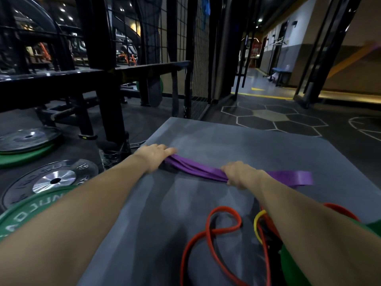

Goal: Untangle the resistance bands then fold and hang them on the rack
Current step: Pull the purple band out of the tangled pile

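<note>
**Head view: one purple band being folded, the rest still knotted**

The grey mat (237,141) takes up most of the floor ahead, and all the band work is happening on it. Behind it to the left stands a dark metal rack (103,79) with wire mesh panels; whether this is the rack meant for hanging cannot be told, and a blue band-like strip near its top is too blurred to name. Nothing purple, red or yellow hangs on it.

The purple band (198,170) lies across the middle of the mat, free of the others and gathered into several flat layers, with one looped end (296,178) reaching past the right hand. It looks untangled and part-way folded.

The left hand (154,157) rests on the band's left end with fingers fairly straight, pressing it down on the mat. The right hand (241,175) has its fingers curled over the layers, gripping them.

Nearer the camera, the red band (218,228) crosses over itself in loops. It runs into a pile with the yellow band (257,226) and something green under the right forearm, so that knot appears untouched.

As a judgement, the task is early: one band separated and mid-fold, none hung, and the others still to be untangled, folded and hung.
</note>
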Demonstrator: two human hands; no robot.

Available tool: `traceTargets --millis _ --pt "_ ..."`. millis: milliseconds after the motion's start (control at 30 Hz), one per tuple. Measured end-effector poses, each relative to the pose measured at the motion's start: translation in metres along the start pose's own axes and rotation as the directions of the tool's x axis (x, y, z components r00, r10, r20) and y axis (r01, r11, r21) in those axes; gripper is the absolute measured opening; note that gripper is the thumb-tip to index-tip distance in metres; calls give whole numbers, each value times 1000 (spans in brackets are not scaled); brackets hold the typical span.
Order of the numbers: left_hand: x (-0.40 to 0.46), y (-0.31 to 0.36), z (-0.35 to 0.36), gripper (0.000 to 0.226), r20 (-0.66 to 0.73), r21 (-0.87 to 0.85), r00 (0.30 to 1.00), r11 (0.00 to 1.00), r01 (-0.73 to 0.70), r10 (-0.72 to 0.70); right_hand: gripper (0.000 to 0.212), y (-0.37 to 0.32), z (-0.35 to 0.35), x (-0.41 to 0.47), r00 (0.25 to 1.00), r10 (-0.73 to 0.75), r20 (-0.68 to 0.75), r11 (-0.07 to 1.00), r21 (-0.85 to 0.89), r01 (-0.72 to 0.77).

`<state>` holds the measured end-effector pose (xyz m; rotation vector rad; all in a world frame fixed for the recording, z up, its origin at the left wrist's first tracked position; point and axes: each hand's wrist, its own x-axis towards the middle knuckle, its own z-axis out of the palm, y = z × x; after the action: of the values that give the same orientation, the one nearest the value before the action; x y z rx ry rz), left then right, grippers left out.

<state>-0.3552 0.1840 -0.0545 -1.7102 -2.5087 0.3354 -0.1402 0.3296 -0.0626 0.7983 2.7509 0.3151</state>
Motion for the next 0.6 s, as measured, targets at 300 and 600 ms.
traceTargets --millis 300,600 --pt "3 3 -37 49 82 409 988 899 -155 134 35 0 4 5 1000 -2 -31 999 -41 1" --pt "-19 9 -5 81 213 -33 976 999 -34 41 53 0 12 -2 1000 30 6 999 26 -30"
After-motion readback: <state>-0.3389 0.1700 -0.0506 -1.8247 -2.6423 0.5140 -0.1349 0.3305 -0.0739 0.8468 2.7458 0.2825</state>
